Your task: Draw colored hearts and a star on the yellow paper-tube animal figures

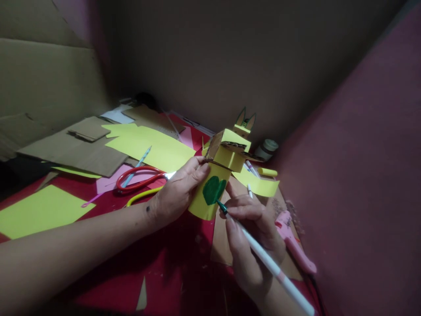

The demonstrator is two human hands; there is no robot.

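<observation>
My left hand (pixel 179 191) is closed around the side of a yellow paper figure (pixel 204 210), which has a tube-shaped body and a boxy cardboard-and-paper top. A filled green heart (pixel 213 189) shows on the front of the tube. Pinched in my right hand (pixel 253 232) is a white marker (pixel 268 260) with a green tip, and that tip touches or nearly touches the heart's lower edge. Behind the figure's top, a small piece with pointed ears (pixel 242 125) sticks up; whether it is attached cannot be made out.
Red-handled scissors (pixel 141 171) and a blue pencil (pixel 138 164) lie to the left, near yellow paper (pixel 154 142) and cardboard pieces (pixel 75 147). At right are a pink glue gun (pixel 294 243), a small jar (pixel 268 147) and a pink wall (pixel 362 175). Red cloth (pixel 148 250) covers the table.
</observation>
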